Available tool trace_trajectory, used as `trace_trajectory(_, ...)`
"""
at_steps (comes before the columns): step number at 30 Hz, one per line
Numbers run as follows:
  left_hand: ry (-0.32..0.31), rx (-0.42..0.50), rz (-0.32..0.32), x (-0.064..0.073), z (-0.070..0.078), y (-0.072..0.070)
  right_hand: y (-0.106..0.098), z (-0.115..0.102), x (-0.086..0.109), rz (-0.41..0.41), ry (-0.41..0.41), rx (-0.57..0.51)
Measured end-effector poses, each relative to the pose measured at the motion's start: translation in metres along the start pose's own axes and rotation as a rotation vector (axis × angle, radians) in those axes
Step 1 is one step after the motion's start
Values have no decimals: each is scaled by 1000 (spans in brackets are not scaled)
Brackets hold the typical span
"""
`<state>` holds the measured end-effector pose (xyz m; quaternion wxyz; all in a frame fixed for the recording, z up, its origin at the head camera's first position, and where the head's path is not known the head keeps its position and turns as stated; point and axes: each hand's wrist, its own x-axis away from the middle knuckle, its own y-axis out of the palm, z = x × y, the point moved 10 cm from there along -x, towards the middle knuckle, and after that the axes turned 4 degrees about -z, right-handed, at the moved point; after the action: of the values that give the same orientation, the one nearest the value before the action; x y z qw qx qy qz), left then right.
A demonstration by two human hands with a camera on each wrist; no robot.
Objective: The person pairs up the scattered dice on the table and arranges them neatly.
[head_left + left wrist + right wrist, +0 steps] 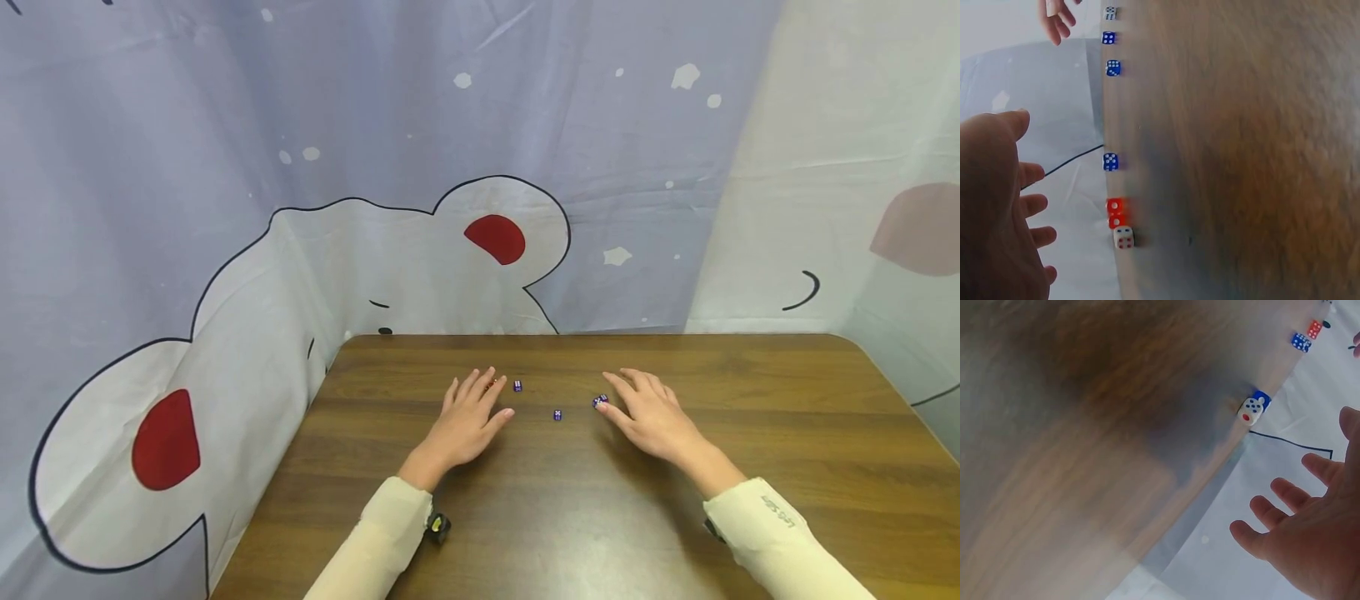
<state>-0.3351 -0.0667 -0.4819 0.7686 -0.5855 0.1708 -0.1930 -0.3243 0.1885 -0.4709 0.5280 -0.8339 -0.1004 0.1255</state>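
My left hand is over the left part of the table, fingers spread, holding nothing. Red dice and a white die sit close together by its fingers, largely hidden under them in the head view. Just right of those fingertips lies a blue die. Another blue die rests between the two hands. On the right, my right hand hovers with extended fingers and nothing in it. Near its thumb, a white die with red and blue pips overlaps a blue die.
The dice lie on a brown wooden table with rounded far corners. A curtain with bear drawings hangs right behind its far edge. A dark device is strapped at the left sleeve cuff.
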Motion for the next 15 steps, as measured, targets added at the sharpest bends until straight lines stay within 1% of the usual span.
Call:
trace_trajectory(3, 7, -5, -10, -2, 4, 3, 2, -4, -1, 6, -12, 3)
trace_trajectory(9, 35, -4, -5, -5, 12, 7, 7, -11, -2, 6, -34, 23)
trace_trajectory(15, 41, -27, -19, -9, 21, 12, 13, -19, -3, 3, -46, 35)
